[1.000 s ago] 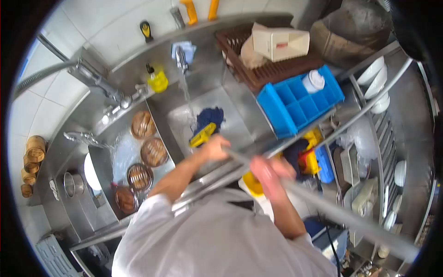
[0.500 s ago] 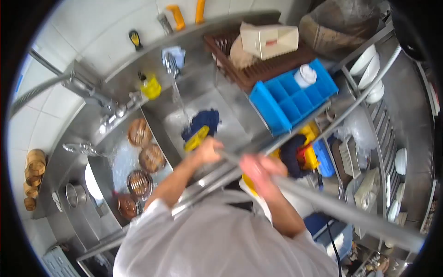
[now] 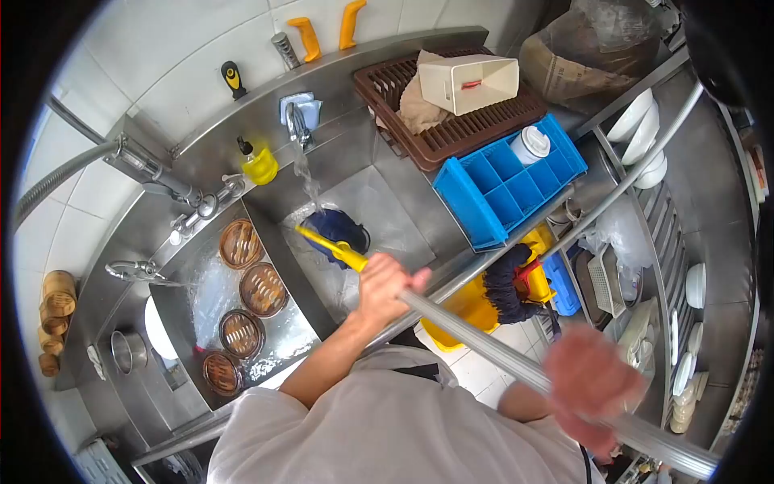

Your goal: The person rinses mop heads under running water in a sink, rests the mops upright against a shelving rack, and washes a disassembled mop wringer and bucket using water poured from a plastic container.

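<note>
Markings: lettering seen on two items, none of it legible.
On the white box point(image 3: 501, 90) lying on its side upon the brown rack point(image 3: 463, 143), a small red mark point(image 3: 472, 84) sits on the inner face turned toward the viewer; whether it carries words, a brand or a number cannot be made out at this size. On the brown package point(image 3: 556, 81) beside that rack, partly under clear plastic point(image 3: 609, 28), dark print runs across the upper part of the visible side; its characters are too small and indistinct to read.
</note>
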Available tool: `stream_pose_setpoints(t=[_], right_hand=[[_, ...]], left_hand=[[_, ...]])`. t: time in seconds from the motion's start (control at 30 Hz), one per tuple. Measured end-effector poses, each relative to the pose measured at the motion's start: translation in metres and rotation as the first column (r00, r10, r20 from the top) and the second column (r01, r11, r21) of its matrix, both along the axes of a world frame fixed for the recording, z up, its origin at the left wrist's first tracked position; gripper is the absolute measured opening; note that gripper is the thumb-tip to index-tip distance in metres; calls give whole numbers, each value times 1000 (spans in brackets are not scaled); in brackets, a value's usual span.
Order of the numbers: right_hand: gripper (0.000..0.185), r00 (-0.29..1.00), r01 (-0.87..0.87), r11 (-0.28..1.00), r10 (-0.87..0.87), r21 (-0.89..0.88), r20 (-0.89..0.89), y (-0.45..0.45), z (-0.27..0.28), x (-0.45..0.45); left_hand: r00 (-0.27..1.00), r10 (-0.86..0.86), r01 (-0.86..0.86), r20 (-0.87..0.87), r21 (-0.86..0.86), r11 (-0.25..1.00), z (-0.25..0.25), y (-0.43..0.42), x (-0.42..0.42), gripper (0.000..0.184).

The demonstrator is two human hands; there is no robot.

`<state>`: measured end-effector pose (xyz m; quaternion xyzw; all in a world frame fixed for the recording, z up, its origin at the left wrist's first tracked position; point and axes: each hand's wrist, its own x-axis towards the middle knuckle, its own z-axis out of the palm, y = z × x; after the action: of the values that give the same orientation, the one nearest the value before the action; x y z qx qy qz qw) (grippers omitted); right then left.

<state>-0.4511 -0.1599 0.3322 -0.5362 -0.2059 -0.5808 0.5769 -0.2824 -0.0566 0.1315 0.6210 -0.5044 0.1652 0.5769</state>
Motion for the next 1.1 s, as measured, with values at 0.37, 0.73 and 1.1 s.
stream_pose_setpoints(t=[0.37, 0.73, 1.1], right_hand=[[40, 555, -315, 940, 72, -130, -829, 14, -102, 59], [29, 740, -336, 920, 127, -200, -660, 12, -66, 56], [33, 692, -262, 961, 121, -91, -712, -8, -91, 60]], left_hand=[[921, 71, 131, -382, 476, 870, -142, 29, 48, 12], [843, -109, 411, -527, 499, 763, -125, 24, 53, 13], [888, -188, 441, -420, 660, 608, -94, 6, 48, 16]])
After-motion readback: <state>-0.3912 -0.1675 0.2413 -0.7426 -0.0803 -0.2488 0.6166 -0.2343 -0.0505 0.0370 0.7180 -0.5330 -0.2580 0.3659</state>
